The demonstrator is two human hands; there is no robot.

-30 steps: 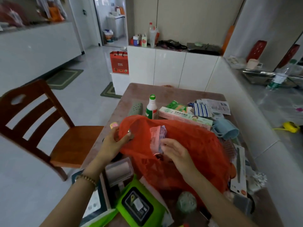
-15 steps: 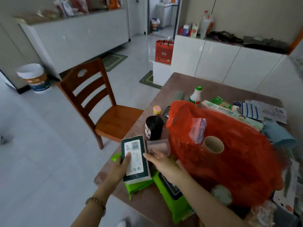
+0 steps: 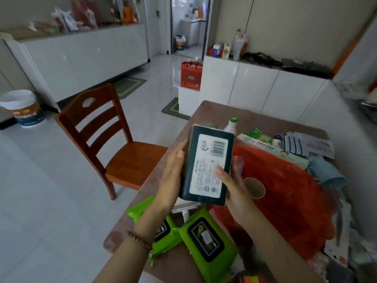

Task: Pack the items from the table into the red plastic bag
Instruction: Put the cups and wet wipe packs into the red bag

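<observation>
Both hands hold a dark green pack (image 3: 207,163) with a white barcode label, lifted above the table's left edge. My left hand (image 3: 172,174) grips its left side and my right hand (image 3: 234,186) grips its lower right side. The red plastic bag (image 3: 285,193) lies bulging on the table just right of the pack, with a cardboard tube (image 3: 254,187) showing at its near side. Two bright green wipes packs (image 3: 208,242) lie on the table below my hands.
Behind the bag stand a white bottle with a green cap (image 3: 231,125), a long toothpaste box (image 3: 273,149), striped cloth (image 3: 292,145) and a blue cup (image 3: 326,172). A wooden chair (image 3: 114,139) stands left of the table (image 3: 255,117). White cabinets line the back.
My hands left the red bag, took the dark green pack from the table's near left and raised it upright in front of me. The view swung left.
</observation>
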